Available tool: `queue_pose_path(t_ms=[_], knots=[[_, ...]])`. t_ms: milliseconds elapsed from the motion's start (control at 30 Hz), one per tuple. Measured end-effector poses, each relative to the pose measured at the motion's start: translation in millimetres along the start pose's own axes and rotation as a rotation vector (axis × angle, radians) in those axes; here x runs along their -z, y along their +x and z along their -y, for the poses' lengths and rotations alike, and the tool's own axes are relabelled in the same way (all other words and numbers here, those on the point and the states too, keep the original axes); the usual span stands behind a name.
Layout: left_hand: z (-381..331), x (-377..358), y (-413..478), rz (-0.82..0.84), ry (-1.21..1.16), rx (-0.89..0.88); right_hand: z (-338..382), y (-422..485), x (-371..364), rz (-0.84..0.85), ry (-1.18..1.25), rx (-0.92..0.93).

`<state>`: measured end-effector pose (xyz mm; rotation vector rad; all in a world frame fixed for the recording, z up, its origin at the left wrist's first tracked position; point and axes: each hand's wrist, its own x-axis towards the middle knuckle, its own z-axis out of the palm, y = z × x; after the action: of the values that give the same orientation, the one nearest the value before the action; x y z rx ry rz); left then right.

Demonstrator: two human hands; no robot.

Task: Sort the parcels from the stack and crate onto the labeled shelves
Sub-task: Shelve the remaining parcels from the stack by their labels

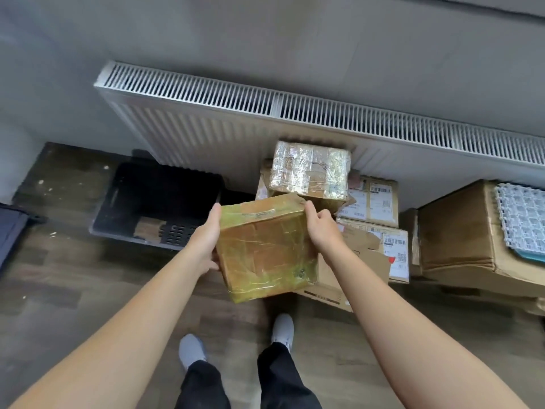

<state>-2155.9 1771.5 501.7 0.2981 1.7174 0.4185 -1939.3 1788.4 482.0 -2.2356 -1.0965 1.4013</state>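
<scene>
I hold a cardboard parcel wrapped in yellowish tape [265, 249] in the air above the floor, in front of the stack. My left hand [206, 240] grips its left side and my right hand [321, 231] grips its right side near the top corner. Behind it stands the stack of parcels: a box covered in shiny clear tape [309, 169] on top, and boxes with white shipping labels [371, 202] beside and below it. A black plastic crate [156, 202] sits on the floor to the left, with a small cardboard piece [146, 228] inside.
A white radiator [265, 113] runs along the grey wall behind the stack. A large brown carton [460, 231] with a white plastic grid [522, 216] on top stands at the right. My feet in grey shoes [191, 349] stand on the dark wooden floor. A dark object [11, 231] is at the left edge.
</scene>
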Motion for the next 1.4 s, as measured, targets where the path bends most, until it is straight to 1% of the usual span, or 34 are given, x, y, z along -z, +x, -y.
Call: queue_pose_path(t_ms=[100, 333, 433, 500, 567, 667, 833, 1033, 1233, 1400], knots=[[1.1, 19.9, -16.5, -0.023, -0.014, -0.029, 16.1, -14.5, -4.8, 0.012, -0.029, 0.034], [-4.6, 57.0, -42.3, -0.047, -0.004, -0.182, 57.7, -36.1, -12.9, 0.107, -0.084, 0.156], [-6.1, 77.8, -47.9, -0.039, -0.109, -0.190, 68.1, -45.8, -20.0, 0.147, -0.031, 0.200], [-6.9, 88.6, -53.1, -0.014, -0.217, -0.148, 74.6, -52.6, -25.5, 0.169, 0.025, 0.221], [-8.4, 98.9, -55.8, -0.023, -0.277, -0.119, 83.7, -59.4, -29.5, 0.170, 0.035, 0.251], [-9.3, 112.3, -63.6, -0.078, -0.288, -0.136, 97.6, -67.7, -33.3, 0.155, -0.019, 0.287], [-7.5, 125.3, -72.0, -0.123, -0.267, -0.263, 109.5, -70.7, -44.8, 0.165, 0.015, 0.304], [-12.4, 137.3, -78.9, -0.107, -0.193, -0.388, 117.8, -76.0, -52.3, 0.191, -0.035, 0.360], [-12.8, 144.6, -88.5, -0.146, -0.190, -0.409, 127.4, -85.9, -60.4, 0.221, 0.015, 0.336], [-11.1, 152.7, -96.0, -0.208, -0.231, -0.454, 140.6, -93.6, -65.7, 0.222, -0.026, 0.369]])
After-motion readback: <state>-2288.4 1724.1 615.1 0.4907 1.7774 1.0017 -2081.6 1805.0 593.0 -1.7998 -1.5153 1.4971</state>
